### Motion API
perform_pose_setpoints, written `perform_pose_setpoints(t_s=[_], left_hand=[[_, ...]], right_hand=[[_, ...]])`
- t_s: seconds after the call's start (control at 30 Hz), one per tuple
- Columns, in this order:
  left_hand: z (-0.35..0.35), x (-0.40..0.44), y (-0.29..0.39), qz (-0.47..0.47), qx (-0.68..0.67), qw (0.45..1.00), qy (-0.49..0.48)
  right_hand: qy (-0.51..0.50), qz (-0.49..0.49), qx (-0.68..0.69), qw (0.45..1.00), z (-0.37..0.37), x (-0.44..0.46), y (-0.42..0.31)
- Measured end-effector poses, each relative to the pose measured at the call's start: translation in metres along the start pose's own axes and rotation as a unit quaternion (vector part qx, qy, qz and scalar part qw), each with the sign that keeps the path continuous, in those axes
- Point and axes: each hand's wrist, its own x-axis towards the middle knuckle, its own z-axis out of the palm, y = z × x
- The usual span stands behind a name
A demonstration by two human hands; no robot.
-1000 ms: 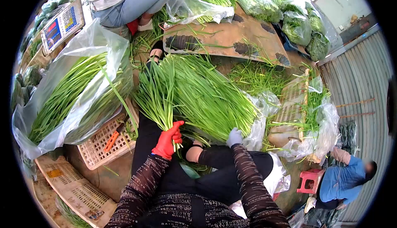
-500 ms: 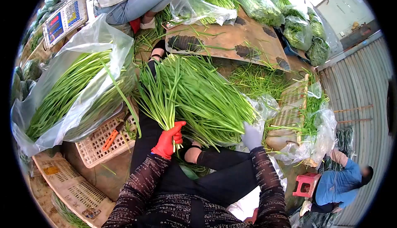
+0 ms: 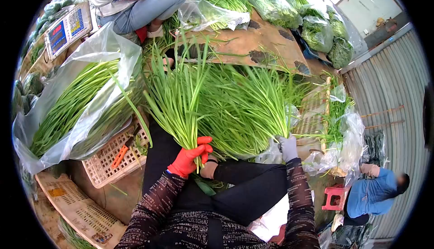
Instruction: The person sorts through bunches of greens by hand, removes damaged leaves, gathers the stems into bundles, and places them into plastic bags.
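Note:
My left hand point(image 3: 190, 156), in a red glove, is closed round the pale stem ends of a bunch of long green leaves point(image 3: 178, 113) that fans upward. My right hand point(image 3: 287, 147), in a grey glove, grips the stem ends of more green leaves point(image 3: 275, 109) at the right side of the big pile. That pile point(image 3: 230, 118) lies in front of me, above my crossed legs, with clear plastic at its right edge. The lower tips of the left bunch stick out below my red glove.
On the left are a plastic bag of leaves point(image 3: 77, 100), a crate point(image 3: 108, 163) with an orange-handled knife point(image 3: 119, 156), and a scale point(image 3: 68, 30). A seated person point(image 3: 135, 5) is at the upper left; another person point(image 3: 373, 192) is near a red stool point(image 3: 335, 197). A worn board point(image 3: 253, 43) lies ahead.
My right hand has moved right, and leaves in its grip are now raised at the pile's right side. The left bunch stands higher and has shifted slightly right with my left hand.

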Motion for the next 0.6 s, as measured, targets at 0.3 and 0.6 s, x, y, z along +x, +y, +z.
perform_pose_setpoints(t_s=[0.3,0.6], left_hand=[[0.003,0.007,-0.024,-0.130,-0.051,0.984,0.109],[0.017,-0.002,-0.068,-0.248,-0.124,0.960,0.029]], right_hand=[[-0.049,0.162,0.265,0.949,0.046,-0.061,-0.033],[-0.168,-0.201,-0.509,0.820,0.164,-0.149,0.024]])
